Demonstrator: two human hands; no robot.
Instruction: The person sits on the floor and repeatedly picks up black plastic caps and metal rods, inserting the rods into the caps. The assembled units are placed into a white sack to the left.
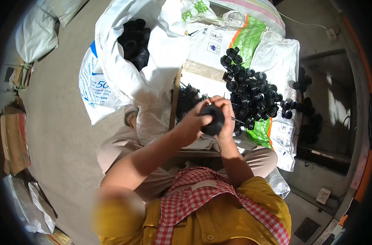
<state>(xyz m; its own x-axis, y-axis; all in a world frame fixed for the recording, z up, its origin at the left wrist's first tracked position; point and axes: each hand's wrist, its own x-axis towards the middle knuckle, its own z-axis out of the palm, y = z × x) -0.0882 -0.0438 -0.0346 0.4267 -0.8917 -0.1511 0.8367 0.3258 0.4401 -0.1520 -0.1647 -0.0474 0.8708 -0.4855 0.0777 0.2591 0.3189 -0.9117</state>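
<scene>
The left hand (193, 127) and right hand (227, 119) close together around one black round part (215, 124), held in front of the lap. The left thumb rests against its face while the right hand cups its right side, probably to steady it. A heap of black parts (255, 96) to the right and an open white sack (108, 67) to the far left seem placed for easy reach.

Blue lettering (98, 93) with a large numeral is printed on the open white sack (110, 61), upper left of centre. Large green characters (201, 6) mark pale sacking (197, 17) at top centre. The green-and-orange-striped sacking (251, 36) bears 2 boxed dark symbols (213, 47) above centre; its print at right is too small to read.
</scene>
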